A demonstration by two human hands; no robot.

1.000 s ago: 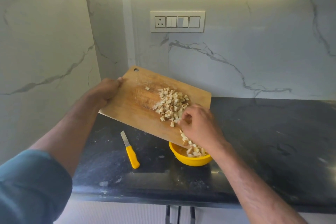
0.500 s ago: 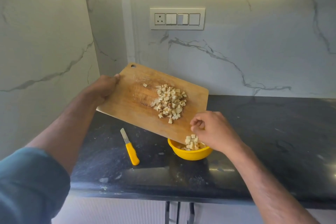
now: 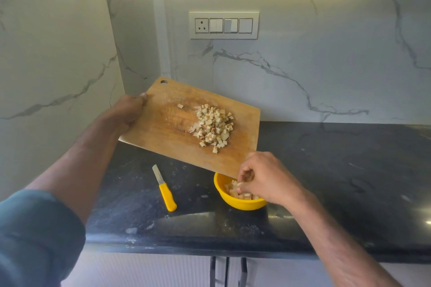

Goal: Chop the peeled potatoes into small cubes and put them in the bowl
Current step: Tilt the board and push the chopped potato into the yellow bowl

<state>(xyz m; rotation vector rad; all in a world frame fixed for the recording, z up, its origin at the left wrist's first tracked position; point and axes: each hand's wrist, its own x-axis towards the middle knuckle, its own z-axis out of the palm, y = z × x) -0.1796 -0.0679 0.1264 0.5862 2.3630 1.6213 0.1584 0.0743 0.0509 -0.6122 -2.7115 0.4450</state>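
Note:
My left hand grips the left edge of a wooden chopping board and holds it in the air, tilted down to the right. A pile of small potato cubes lies on the board's right half. The board's lower right corner hangs over a yellow bowl on the black counter. The bowl holds more potato cubes. My right hand is at the bowl's mouth, its curled fingers pinching a few cubes just above those inside and covering the bowl's right side.
A small knife with a yellow handle lies on the black stone counter, left of the bowl. Marble walls close off the back and the left side. A switch panel is on the back wall. Cabinet doors sit below the counter's front edge.
My right hand has moved from the pile on the board down to the bowl, carrying cubes with it. The board has stayed raised and tilted in my left hand.

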